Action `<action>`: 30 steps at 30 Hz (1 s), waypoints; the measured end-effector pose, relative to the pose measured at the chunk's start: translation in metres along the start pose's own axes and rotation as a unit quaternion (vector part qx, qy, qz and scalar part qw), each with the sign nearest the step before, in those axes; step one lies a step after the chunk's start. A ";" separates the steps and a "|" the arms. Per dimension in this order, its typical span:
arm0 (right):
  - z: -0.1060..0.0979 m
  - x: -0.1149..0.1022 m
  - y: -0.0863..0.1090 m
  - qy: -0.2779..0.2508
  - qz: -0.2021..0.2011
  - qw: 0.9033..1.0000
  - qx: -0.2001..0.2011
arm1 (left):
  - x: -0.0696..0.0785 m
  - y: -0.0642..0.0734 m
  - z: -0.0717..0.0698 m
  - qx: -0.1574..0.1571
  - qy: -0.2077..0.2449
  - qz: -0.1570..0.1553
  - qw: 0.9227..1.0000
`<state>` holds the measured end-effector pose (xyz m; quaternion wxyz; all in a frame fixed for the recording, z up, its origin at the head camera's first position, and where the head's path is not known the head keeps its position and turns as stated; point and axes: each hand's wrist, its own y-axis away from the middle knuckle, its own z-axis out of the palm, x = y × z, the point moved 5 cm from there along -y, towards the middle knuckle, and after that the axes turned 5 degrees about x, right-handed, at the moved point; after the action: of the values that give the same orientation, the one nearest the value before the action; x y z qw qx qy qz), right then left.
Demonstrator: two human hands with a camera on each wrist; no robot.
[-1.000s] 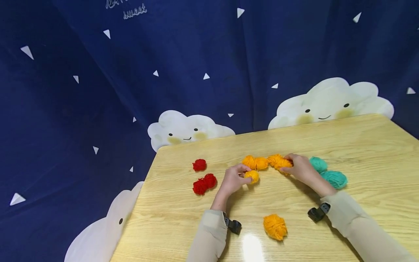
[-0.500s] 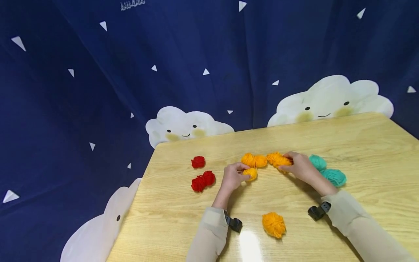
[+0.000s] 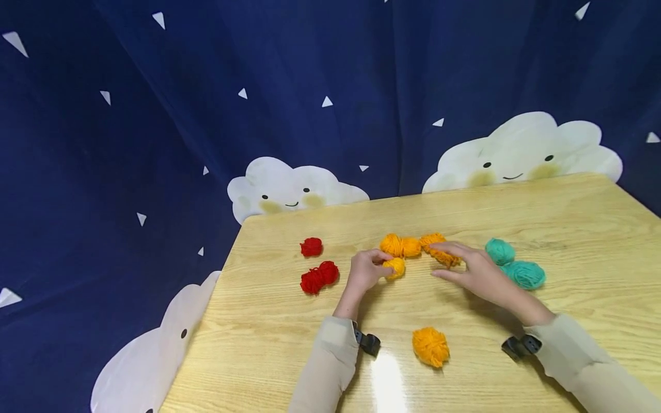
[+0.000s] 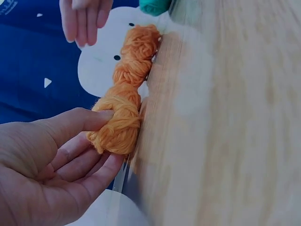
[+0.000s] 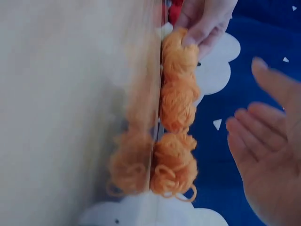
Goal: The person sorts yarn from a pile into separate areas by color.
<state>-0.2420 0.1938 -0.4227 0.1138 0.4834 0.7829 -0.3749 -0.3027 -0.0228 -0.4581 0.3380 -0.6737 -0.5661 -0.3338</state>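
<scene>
My left hand (image 3: 365,271) pinches a small yellow ball of yarn (image 3: 396,268) between thumb and fingers. Just behind that ball, a row of orange yarn balls (image 3: 411,247) runs to the right. At the row's right end, a darker orange yarn ball (image 3: 440,250) lies beside my right hand (image 3: 477,272). That hand is spread with thumb and fingers apart, and the right wrist view shows its palm (image 5: 275,174) holding nothing. In the left wrist view the thumb presses on the yellow-orange yarn (image 4: 117,125).
Two teal yarn balls (image 3: 524,274) lie right of my right hand. Red yarn balls (image 3: 319,277) sit on the left, with another red ball (image 3: 311,246) behind them. A single orange yarn ball (image 3: 431,346) rests nearer me on the wooden table (image 3: 258,344).
My right hand has let go of the orange yarn at the row's right end and drawn back slightly to the right, fingers spread. My left hand keeps pinching the yellow ball.
</scene>
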 end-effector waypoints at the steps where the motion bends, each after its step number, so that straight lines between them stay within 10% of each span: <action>1: 0.002 -0.004 0.003 -0.004 -0.013 1.000 -0.012 | 0.000 0.000 -0.001 0.000 0.002 0.001 1.000; 8: 0.015 -0.023 0.021 -0.046 -0.099 0.989 -0.103 | -0.002 -0.002 -0.002 -0.001 0.011 -0.008 1.000; 17: 0.031 -0.039 0.044 -0.156 -0.172 0.932 -0.277 | -0.003 -0.001 -0.002 -0.002 0.003 -0.003 1.000; 30: 0.042 -0.039 0.051 -0.158 -0.168 0.913 -0.336 | -0.006 -0.003 -0.001 -0.012 0.020 -0.023 0.999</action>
<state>-0.1870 0.1510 -0.4545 0.3273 0.2127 0.9039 -0.1749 -0.3071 -0.0270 -0.4625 0.3335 -0.6580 -0.5702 -0.3616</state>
